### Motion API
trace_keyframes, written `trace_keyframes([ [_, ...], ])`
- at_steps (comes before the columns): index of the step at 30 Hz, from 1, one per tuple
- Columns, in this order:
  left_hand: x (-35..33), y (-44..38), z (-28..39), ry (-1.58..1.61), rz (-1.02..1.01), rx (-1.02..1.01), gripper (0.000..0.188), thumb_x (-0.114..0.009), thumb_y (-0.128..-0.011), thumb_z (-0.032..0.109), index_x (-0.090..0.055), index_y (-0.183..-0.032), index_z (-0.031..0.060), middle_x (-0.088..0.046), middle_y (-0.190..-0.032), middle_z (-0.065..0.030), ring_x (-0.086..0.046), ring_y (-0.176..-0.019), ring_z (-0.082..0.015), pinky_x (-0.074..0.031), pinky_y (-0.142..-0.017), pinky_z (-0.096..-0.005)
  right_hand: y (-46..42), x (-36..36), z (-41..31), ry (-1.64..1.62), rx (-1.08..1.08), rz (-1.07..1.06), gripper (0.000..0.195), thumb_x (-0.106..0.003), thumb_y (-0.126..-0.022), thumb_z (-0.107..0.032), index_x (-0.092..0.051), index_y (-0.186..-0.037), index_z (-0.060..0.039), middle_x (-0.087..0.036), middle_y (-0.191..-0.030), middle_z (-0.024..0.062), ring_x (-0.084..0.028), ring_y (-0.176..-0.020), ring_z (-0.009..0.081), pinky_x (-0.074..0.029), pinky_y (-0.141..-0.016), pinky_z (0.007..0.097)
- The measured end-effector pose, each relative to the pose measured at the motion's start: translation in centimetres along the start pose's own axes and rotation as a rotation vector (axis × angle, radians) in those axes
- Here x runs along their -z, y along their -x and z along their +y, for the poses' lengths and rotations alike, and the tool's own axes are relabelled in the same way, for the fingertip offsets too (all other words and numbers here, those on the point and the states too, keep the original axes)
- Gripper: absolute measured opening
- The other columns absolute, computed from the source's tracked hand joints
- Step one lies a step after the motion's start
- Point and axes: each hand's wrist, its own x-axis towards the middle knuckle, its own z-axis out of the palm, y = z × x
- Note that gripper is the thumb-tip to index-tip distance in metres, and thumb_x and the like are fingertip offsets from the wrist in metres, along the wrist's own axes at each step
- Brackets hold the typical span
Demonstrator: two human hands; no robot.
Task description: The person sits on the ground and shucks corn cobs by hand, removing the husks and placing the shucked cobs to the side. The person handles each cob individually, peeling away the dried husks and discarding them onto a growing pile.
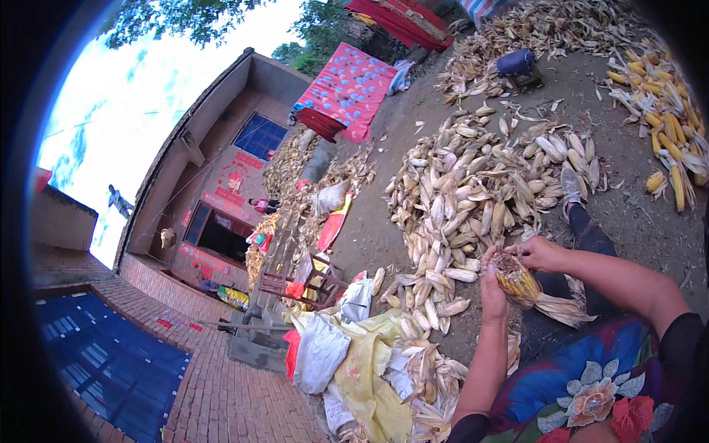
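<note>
Between my two hands, over my lap, is a partly husked ear of corn (518,281), its yellow kernels showing and its dry husk hanging down to the right. My left hand (493,290) holds the ear along its left side. At the tip, the fingers of my right hand (536,253) are bent against the dark, dry silk and husk. Just beyond my hands spreads a large heap of unhusked corn ears (460,188), reaching up to my shoe.
Husked yellow ears (670,135) lie at the far right. Loose husks (532,27) are piled behind a small stool with a blue cushion (516,62). Plastic woven sacks (321,346) and a wooden chair (307,282) are left of the heap. Two people are in the distance.
</note>
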Motion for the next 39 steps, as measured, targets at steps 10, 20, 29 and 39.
trace_keyframes([
  [10, -4.5, 0.3, -2.9, 0.07, 0.258, -0.088, 0.039, -0.046, -0.099, 0.036, -0.049, -0.111, -0.0009, -0.06, -0.102, -0.0147, -0.063, -0.088, -0.0227, -0.054, -0.076, -0.0354, 4.8, 2.5, -3.8, 0.03, 0.209, 0.237, 0.046, -0.066, -0.079, -0.028, -0.055, -0.114, 0.0, -0.062, -0.103, 0.0139, -0.062, -0.094, 0.0238, -0.048, -0.086, 0.034],
  [20, -4.9, 0.8, -3.1, -0.751, 0.27, -0.456, 0.049, -0.045, -0.099, 0.039, -0.046, -0.069, 0.0006, -0.049, -0.066, -0.0072, -0.047, -0.062, -0.0165, -0.039, -0.058, -0.0326, 1.5, 1.2, -2.9, -0.642, 0.02, 0.39, 0.049, -0.072, -0.08, -0.033, -0.054, -0.113, -0.0018, -0.061, -0.093, 0.0047, -0.056, -0.085, 0.0119, -0.047, -0.078, 0.0279],
  [29, -1.5, 8.3, -0.7, -1.293, -0.647, -0.321, 0.026, -0.072, -0.078, 0.018, -0.055, -0.063, 0.0054, -0.051, -0.061, -0.0101, -0.05, -0.059, -0.0294, -0.039, -0.058, -0.0393, -1.2, 7.7, 0.7, -0.963, -0.207, 0.664, 0.036, -0.07, -0.08, -0.036, -0.053, -0.09, -0.0048, -0.058, -0.072, 0.0049, -0.06, -0.061, 0.014, -0.051, -0.056, 0.0284],
  [39, -5.2, 2.9, 1.0, -1.271, -0.031, -0.59, 0.052, -0.078, -0.075, 0.015, -0.053, -0.117, -0.0002, -0.052, -0.114, -0.0192, -0.051, -0.105, -0.0344, -0.04, -0.09, -0.0416, -2.4, 1.9, -6.7, -0.701, 0.142, 0.612, 0.04, -0.07, -0.085, -0.031, -0.053, -0.111, -0.0058, -0.057, -0.088, -0.0002, -0.056, -0.077, 0.0071, -0.048, -0.071, 0.0217],
])
